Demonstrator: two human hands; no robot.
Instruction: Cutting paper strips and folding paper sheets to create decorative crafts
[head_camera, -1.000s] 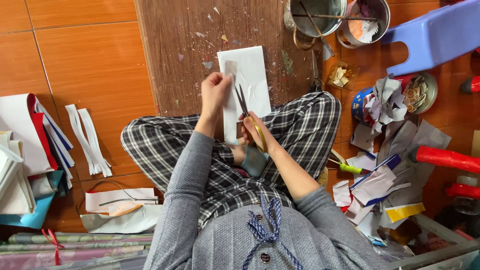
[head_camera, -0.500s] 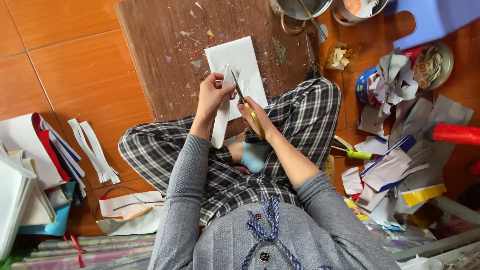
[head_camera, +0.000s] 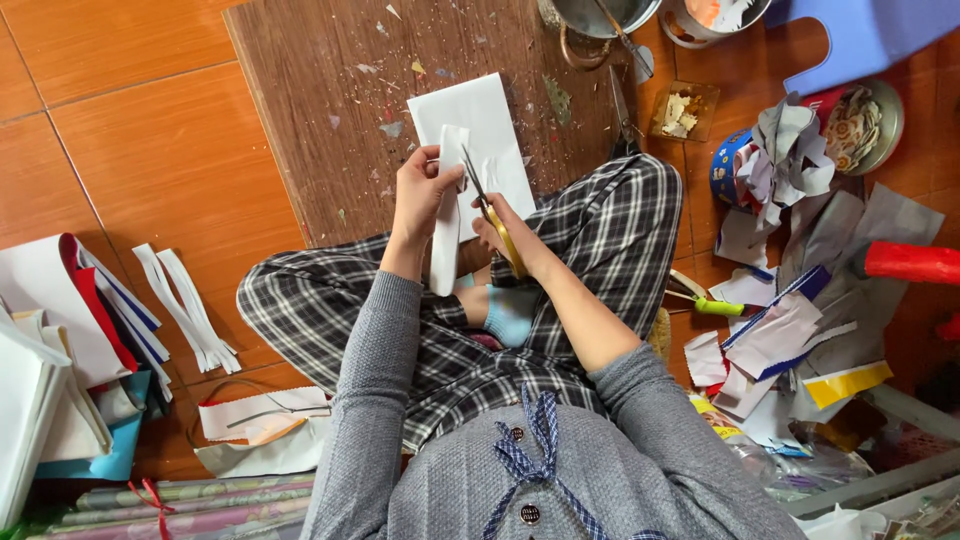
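scissors (head_camera: 487, 207) sit gripped in my right hand (head_camera: 500, 228), blades open in the white paper (head_camera: 470, 150) above the wooden board (head_camera: 320, 110); my left hand (head_camera: 418, 195) pinches the hanging strip (head_camera: 445, 240). i judge a slack strip could skew the cut.

There was one white paper sheet (head_camera: 480, 140), one pair of yellow-handled scissors (head_camera: 492, 215), two round metal pots (head_camera: 600, 15), and one blue plastic stool (head_camera: 870, 40).

The floor (head_camera: 150, 150) has orange tiles. A brown wooden board (head_camera: 320, 110) lies on it. A blue plastic stool (head_camera: 880, 40) stands right of the board.
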